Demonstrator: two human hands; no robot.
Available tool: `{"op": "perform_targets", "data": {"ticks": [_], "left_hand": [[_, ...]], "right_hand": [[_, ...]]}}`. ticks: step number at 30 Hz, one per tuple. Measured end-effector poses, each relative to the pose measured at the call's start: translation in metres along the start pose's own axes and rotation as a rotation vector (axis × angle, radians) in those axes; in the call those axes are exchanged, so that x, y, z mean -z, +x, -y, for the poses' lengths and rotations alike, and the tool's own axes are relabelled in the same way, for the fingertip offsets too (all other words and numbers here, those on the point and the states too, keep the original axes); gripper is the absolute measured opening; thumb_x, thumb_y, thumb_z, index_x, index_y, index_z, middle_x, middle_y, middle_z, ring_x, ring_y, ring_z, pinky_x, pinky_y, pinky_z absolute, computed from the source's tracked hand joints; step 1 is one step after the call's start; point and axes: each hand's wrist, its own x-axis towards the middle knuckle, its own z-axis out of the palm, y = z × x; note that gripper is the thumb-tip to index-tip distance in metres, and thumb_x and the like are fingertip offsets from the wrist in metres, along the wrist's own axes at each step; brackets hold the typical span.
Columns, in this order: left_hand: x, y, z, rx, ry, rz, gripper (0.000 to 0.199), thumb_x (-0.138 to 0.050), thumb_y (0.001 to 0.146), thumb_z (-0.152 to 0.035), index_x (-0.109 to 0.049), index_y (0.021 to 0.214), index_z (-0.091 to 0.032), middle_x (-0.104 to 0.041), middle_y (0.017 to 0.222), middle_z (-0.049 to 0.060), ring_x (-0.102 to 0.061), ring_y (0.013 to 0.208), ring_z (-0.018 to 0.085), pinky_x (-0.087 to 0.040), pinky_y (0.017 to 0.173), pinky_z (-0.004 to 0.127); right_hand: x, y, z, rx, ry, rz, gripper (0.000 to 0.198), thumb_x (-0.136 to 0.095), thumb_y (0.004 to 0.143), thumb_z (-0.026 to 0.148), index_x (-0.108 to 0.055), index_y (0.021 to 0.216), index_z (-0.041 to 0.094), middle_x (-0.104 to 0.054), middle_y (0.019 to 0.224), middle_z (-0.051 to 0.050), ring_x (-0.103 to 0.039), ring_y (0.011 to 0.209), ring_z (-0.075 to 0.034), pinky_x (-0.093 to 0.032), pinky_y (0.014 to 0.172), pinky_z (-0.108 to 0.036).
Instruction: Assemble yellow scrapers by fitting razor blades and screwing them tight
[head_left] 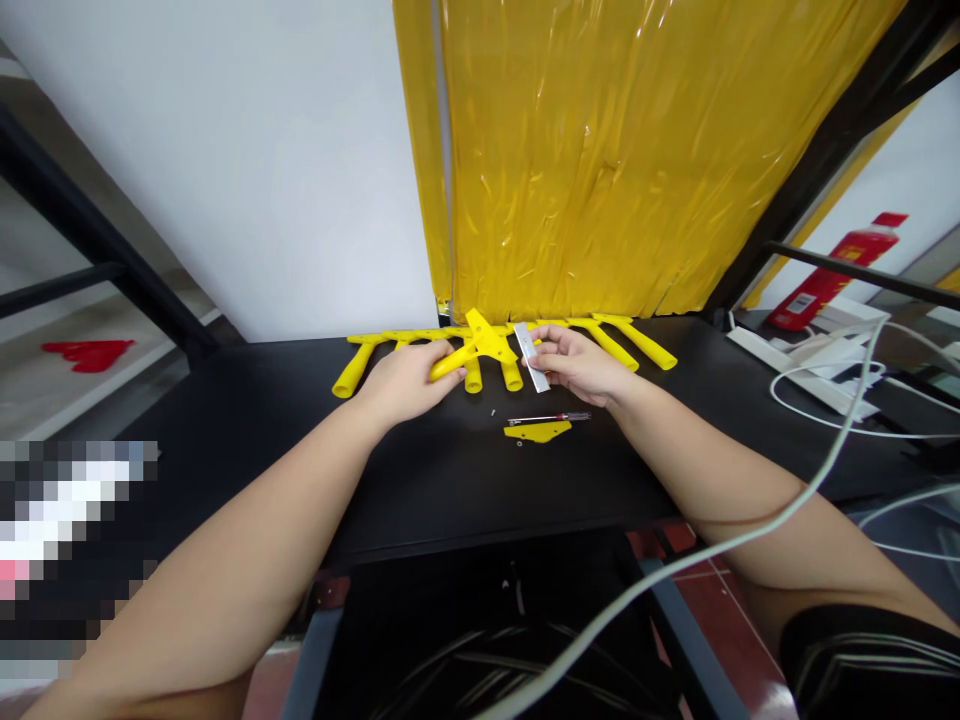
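My left hand (420,378) is closed round the grip of a yellow plastic scraper handle (486,340), its wide, holed head pointing away from me. Between the thumb and fingers of my right hand (576,365) is a flat silver metal blade (531,356), tilted, just right of the handle's head and apart from it. Below my hands, a thin screwdriver (551,418) lies on the black table. Beside it is a flat yellow plate with holes (538,432). Two tiny pieces of hardware, perhaps a screw (493,412) and a nut (519,444), lie nearby.
Several more yellow handles (637,343) are lined along the back edge of the black table (420,490). A red bottle (840,270) and a white power strip (802,370) are at right. A white cable (675,555) crosses in front of my right arm. Yellow wrapping (570,160) rises behind.
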Motion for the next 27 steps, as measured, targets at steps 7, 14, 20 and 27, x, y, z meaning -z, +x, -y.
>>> {"op": "perform_targets", "data": {"ticks": [7, 14, 20, 27], "left_hand": [[-0.0001, -0.0004, 0.0, -0.009, 0.006, -0.006, 0.031, -0.056, 0.098, -0.056, -0.063, 0.097, -0.025, -0.069, 0.082, 0.002, -0.061, 0.074, 0.022, -0.034, 0.064, 0.033], [0.0001, -0.0007, -0.003, -0.001, 0.012, 0.001, 0.031, -0.056, 0.098, -0.055, -0.061, 0.095, -0.025, -0.069, 0.082, 0.002, -0.059, 0.071, 0.021, -0.032, 0.062, 0.033], [0.0001, -0.0012, -0.0042, -0.007, 0.006, 0.005, 0.03, -0.056, 0.098, -0.054, -0.061, 0.095, -0.025, -0.068, 0.081, 0.002, -0.059, 0.071, 0.02, -0.032, 0.063, 0.033], [-0.0006, -0.0009, -0.0036, -0.003, 0.005, 0.008, 0.031, -0.056, 0.098, -0.055, -0.061, 0.094, -0.025, -0.068, 0.081, 0.002, -0.059, 0.071, 0.02, -0.031, 0.062, 0.033]], "right_hand": [[0.0012, 0.0017, -0.0022, 0.04, -0.032, 0.018, 0.042, -0.09, 0.072, 0.021, -0.061, 0.101, 0.025, -0.064, 0.071, 0.007, -0.056, 0.056, -0.009, -0.044, 0.049, -0.022], [0.0, 0.0017, -0.0015, 0.006, -0.014, -0.029, 0.032, -0.089, 0.074, 0.023, -0.063, 0.092, 0.022, -0.07, 0.081, 0.001, -0.064, 0.068, -0.012, -0.051, 0.059, -0.025], [0.0032, 0.002, -0.0028, 0.051, -0.017, 0.024, 0.037, -0.09, 0.076, 0.031, -0.058, 0.096, 0.024, -0.068, 0.079, 0.003, -0.065, 0.069, -0.013, -0.052, 0.061, -0.026], [0.0051, 0.0036, -0.0059, 0.082, -0.056, 0.05, 0.038, -0.088, 0.078, 0.031, -0.057, 0.098, 0.024, -0.064, 0.078, 0.005, -0.063, 0.067, -0.012, -0.05, 0.06, -0.025]]}}
